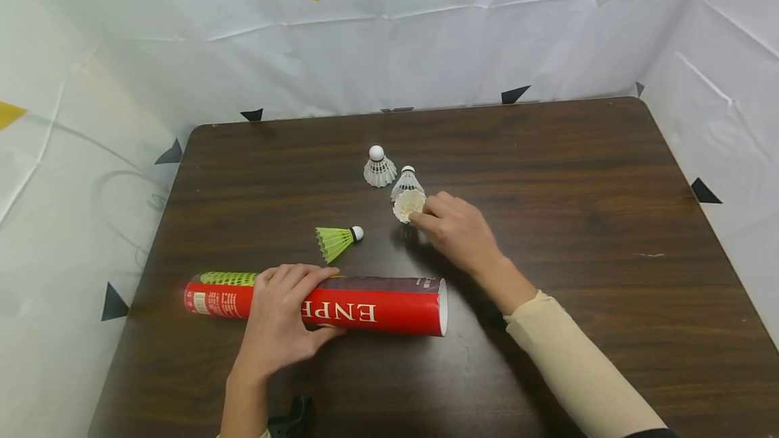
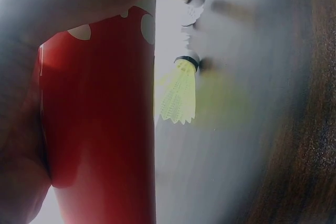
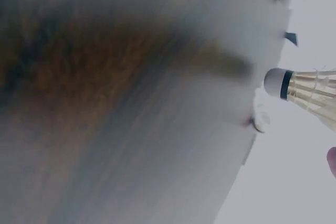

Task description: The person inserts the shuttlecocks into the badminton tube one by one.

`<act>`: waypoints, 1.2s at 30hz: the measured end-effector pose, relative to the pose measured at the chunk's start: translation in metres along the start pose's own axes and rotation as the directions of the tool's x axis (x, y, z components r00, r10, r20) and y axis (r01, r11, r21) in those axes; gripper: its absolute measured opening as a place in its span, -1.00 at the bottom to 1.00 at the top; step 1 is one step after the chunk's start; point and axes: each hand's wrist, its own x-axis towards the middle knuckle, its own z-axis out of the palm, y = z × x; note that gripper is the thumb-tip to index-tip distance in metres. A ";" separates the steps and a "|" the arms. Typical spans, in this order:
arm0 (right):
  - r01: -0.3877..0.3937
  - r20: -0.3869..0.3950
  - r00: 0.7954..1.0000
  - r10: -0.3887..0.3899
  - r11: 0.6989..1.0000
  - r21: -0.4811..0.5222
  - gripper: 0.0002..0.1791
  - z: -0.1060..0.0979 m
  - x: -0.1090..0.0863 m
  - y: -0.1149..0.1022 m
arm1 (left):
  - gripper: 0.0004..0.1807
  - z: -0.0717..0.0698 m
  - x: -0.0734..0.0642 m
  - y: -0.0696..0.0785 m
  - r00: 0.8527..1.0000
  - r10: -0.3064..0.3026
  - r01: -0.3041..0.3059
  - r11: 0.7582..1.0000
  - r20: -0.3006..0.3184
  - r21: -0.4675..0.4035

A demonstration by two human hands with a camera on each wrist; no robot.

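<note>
My left hand [image 1: 281,320] grips a red shuttlecock tube [image 1: 389,303] lying sideways, fingers over the far side and thumb on the near side. The tube's right end is an open white rim. In my right hand [image 1: 459,232] I pinch a feather shuttlecock [image 1: 409,205] by its skirt; its feather mouth faces up and its cork [image 3: 274,82] points down above the table in the right wrist view. Just behind it stands a white shuttlecock [image 1: 408,181], partly covered. A yellow-green shuttlecock [image 1: 335,242] lies on its side beyond the tube, cork to the right.
Farther back, another white shuttlecock [image 1: 380,171] stands cork up on the dark wooden table [image 1: 578,222]. White sheeting [image 1: 395,66] with yellow and black triangles encloses the back and sides. A small black object [image 1: 293,418] is near my left wrist.
</note>
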 end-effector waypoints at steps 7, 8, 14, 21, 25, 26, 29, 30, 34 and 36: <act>-0.068 -0.162 0.983 0.085 0.992 0.107 -0.81 -0.021 -0.012 -0.002 | -0.06 0.001 0.000 -0.001 1.000 -0.001 0.001 1.000 0.005 -0.004; -0.078 -0.180 0.979 0.099 0.990 0.118 -0.81 -0.024 -0.015 -0.002 | -0.06 0.000 0.000 -0.001 1.000 -0.002 0.002 1.000 0.005 -0.006; -0.182 -0.276 0.933 0.233 0.963 0.198 -0.88 -0.047 -0.028 -0.009 | -0.07 0.000 0.000 -0.002 1.000 -0.004 0.004 1.000 0.002 -0.004; -0.286 -0.408 0.794 0.451 0.869 0.405 -0.92 -0.084 -0.026 -0.039 | -0.07 -0.002 0.000 -0.002 1.000 -0.007 0.007 1.000 0.000 -0.008; -0.368 -0.344 0.711 0.613 0.742 0.561 -0.86 -0.102 -0.035 -0.051 | -0.07 -0.003 0.000 -0.001 1.000 -0.009 0.009 1.000 -0.009 -0.013; -0.383 -0.321 0.693 0.646 0.707 0.595 -0.84 -0.103 -0.040 -0.051 | -0.07 -0.003 0.000 -0.001 1.000 -0.010 0.009 1.000 -0.011 -0.014; -0.381 -0.273 0.665 0.695 0.630 0.677 -0.81 -0.104 -0.060 -0.049 | -0.07 -0.003 0.000 -0.002 1.000 -0.011 0.010 1.000 -0.013 -0.016; -0.359 -0.268 0.667 0.696 0.615 0.702 -0.81 -0.103 -0.067 -0.048 | -0.07 -0.003 0.000 -0.002 1.000 -0.012 0.012 1.000 -0.013 -0.017; -0.190 -0.253 0.733 0.632 0.546 0.816 -0.83 -0.098 -0.089 -0.047 | -0.08 -0.003 0.002 -0.001 1.000 -0.015 0.014 1.000 -0.013 -0.016; -0.126 -0.236 0.775 0.586 0.510 0.851 -0.83 -0.096 -0.095 -0.048 | -0.08 -0.003 0.002 -0.001 1.000 -0.016 0.016 1.000 -0.014 -0.015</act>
